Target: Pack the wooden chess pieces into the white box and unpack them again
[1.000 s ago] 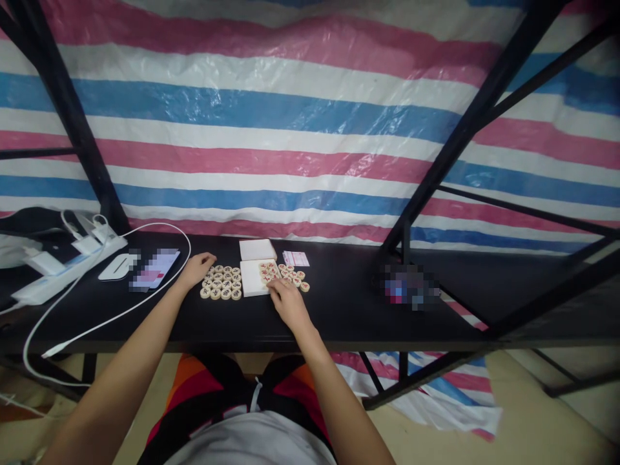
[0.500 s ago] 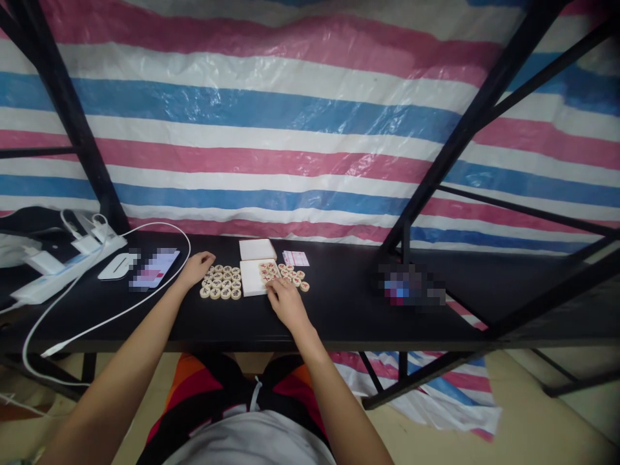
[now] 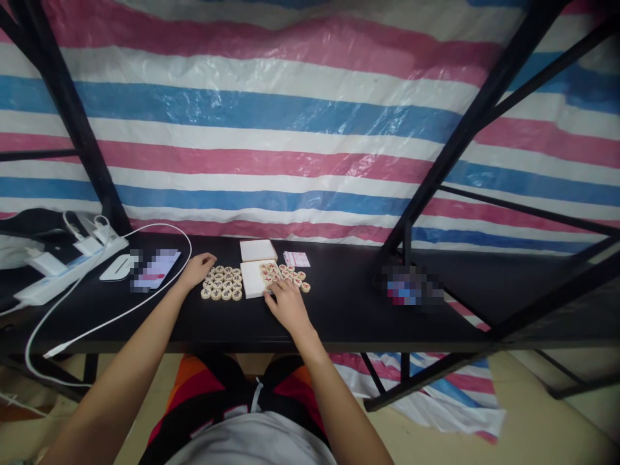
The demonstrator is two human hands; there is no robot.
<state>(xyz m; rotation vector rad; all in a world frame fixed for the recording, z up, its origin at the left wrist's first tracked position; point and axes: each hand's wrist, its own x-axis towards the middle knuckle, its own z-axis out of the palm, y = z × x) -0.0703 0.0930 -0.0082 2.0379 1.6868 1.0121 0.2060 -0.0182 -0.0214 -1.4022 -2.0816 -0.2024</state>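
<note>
R fingers [image 3: 278, 286] over rnd discs [image 3: 268, 267], sq wht box [image 3: 250, 288]; L fingers [image 3: 208, 258] curled; grips unclear.

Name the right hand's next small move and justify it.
I'd probably have the right hand bring one of the loose red-marked discs into the white box. Other red-marked discs lie inside, bare space shows at the box's left, and the loose ones sit close to that hand. Whether its fingers already hold a disc, I can't tell.
</note>
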